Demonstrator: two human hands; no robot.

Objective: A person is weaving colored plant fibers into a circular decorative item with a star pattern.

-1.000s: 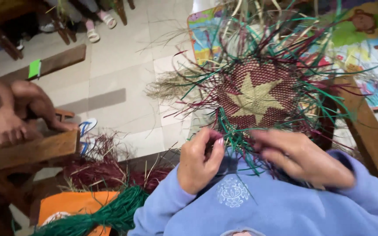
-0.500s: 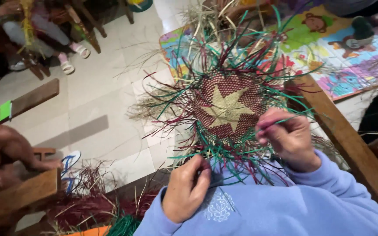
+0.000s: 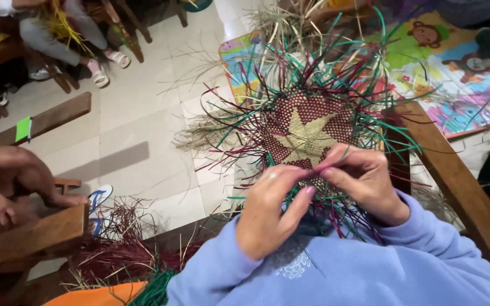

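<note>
A round woven piece (image 3: 307, 133) of dark red straw with a pale star in its middle is held in front of me, with loose green, red and tan strands sticking out all around. My left hand (image 3: 270, 212) and my right hand (image 3: 364, 181) meet at its near edge, fingertips pinched together on strands there. Both arms are in light blue sleeves (image 3: 370, 272).
A wooden beam (image 3: 455, 187) runs along the right. A colourful play mat (image 3: 449, 85) lies on the tiled floor. Bare feet (image 3: 12, 187) of another person rest on a wooden bench at left; loose red straw (image 3: 114, 249) and green straw (image 3: 154, 289) lie below. A seated person's legs (image 3: 69, 39) are at top left.
My hands have come together at the near rim of the woven piece; earlier the left hand was lower and apart. The view has shifted slightly.
</note>
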